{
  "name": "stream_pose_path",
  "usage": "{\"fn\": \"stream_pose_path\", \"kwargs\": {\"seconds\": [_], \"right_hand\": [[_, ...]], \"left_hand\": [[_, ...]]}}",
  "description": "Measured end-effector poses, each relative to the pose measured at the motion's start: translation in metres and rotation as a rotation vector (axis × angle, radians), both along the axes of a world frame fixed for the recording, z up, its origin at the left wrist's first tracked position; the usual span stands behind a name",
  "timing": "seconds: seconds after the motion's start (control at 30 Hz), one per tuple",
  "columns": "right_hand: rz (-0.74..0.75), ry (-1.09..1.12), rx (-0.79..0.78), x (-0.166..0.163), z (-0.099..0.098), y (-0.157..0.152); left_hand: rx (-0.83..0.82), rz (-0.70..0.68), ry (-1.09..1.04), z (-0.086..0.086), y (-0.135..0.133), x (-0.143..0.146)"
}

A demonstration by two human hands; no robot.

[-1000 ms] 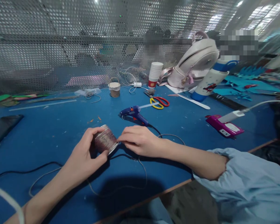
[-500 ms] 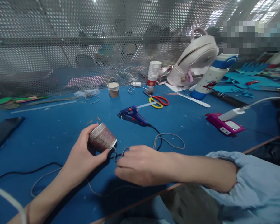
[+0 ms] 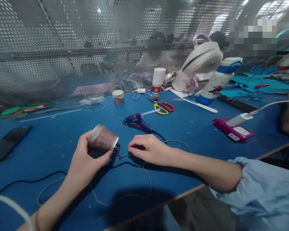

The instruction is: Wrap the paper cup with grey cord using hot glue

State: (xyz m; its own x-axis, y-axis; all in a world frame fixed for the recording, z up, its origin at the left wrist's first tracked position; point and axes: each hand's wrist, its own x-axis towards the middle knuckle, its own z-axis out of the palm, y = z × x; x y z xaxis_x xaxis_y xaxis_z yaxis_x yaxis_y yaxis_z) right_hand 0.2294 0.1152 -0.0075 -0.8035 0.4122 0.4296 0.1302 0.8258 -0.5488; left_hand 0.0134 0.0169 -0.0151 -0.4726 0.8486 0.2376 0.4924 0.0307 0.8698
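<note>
My left hand (image 3: pixel 84 160) grips a small cup wound with brownish cord (image 3: pixel 101 138), tilted on its side just above the blue table (image 3: pixel 50 141). A grey cord (image 3: pixel 130 189) runs from the cup's rim to my right hand (image 3: pixel 149 149), whose fingers pinch it close to the table, a little right of the cup. The cord then loops loosely toward the table's front edge. A blue glue gun (image 3: pixel 137 121) lies just behind my right hand, its black cable passing under my wrist.
Red and yellow scissors (image 3: pixel 164 107), a stack of paper cups (image 3: pixel 158 79), a small basket cup (image 3: pixel 118 96), a white backpack (image 3: pixel 199 67), a white and blue bottle (image 3: pixel 218 81), a pink power strip (image 3: pixel 233 132) and a dark phone (image 3: pixel 8 143) lie around. Perforated metal screen behind.
My right hand swung down toward the table's front edge with the cord, then came back up beside the cup. My left hand tipped the cup further over.
</note>
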Motion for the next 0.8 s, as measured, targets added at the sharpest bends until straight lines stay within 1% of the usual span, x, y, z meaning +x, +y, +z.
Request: {"fn": "stream_pose_path", "kwargs": {"seconds": [0.03,0.1,0.17,0.2,0.27,0.33,0.4,0.43,0.47,0.5,0.63,0.7,0.8], "right_hand": [[0.002,-0.023,-0.063,-0.003,-0.003,0.002],[0.002,-0.053,-0.123,-0.007,-0.005,0.003],[-0.041,-0.078,-0.117,-0.003,0.001,0.004],[-0.088,-0.109,-0.091,0.002,0.007,0.006],[-0.237,-0.239,-0.007,0.014,0.018,0.014],[-0.448,-0.435,0.079,0.027,0.027,0.026],[-0.623,-0.568,0.114,0.036,0.028,0.041],[-0.660,-0.582,0.110,0.038,0.026,0.049],[-0.661,-0.567,0.088,0.038,0.023,0.057],[-0.629,-0.534,0.040,0.036,0.019,0.064],[-0.477,-0.354,-0.250,0.016,0.002,0.080],[-0.455,-0.306,-0.312,0.005,-0.002,0.082],[-0.445,-0.290,-0.333,-0.006,-0.004,0.083]], "left_hand": [[-0.006,0.004,-0.025,0.001,0.000,0.001],[-0.019,0.007,-0.071,0.002,0.000,0.002],[-0.024,0.005,-0.102,0.005,-0.001,0.003],[-0.023,0.004,-0.112,0.006,-0.001,0.004],[-0.015,-0.005,-0.120,0.007,-0.002,0.006],[-0.010,-0.013,-0.124,0.007,-0.002,0.007],[-0.006,-0.021,-0.136,0.007,-0.002,0.007],[-0.005,-0.025,-0.140,0.006,-0.001,0.007],[-0.009,-0.029,-0.137,0.005,-0.001,0.006],[-0.017,-0.033,-0.122,0.004,0.000,0.005],[-0.056,-0.010,0.002,-0.001,0.003,0.000],[-0.077,0.004,0.044,-0.002,0.004,-0.001],[-0.116,0.005,0.073,-0.002,0.005,0.000]]}}
